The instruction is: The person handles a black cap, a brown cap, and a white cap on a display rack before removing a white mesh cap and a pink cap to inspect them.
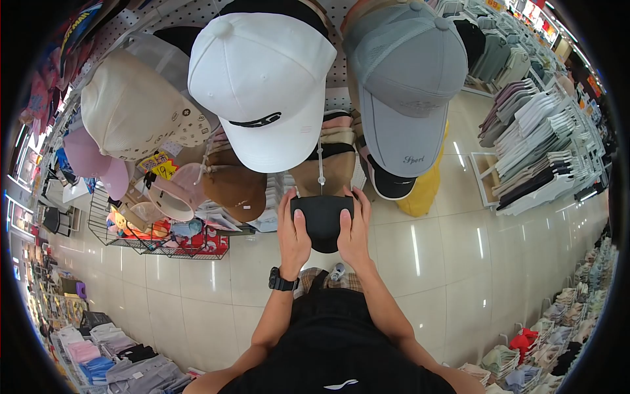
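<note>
Both hands grip the sides of a black cap (324,226), thumbs resting on its brim. My left hand (294,231) holds the left edge, and a black watch sits on that wrist. On the right edge is my right hand (354,231). The cap is in front of a tan cap (326,172) at the end of a metal hook. Above it hangs a white cap (266,82) with a black logo, and to the right a grey cap (412,92) marked "Sport". A brown cap (237,190) hangs left of my hands.
A cream cap (134,108) and a pink cap (92,157) hang at the left, above a black wire basket (134,241) of goods. Clothes racks (535,148) line the right side. Folded clothes (121,358) lie at the lower left. Tiled floor (420,282) surrounds me.
</note>
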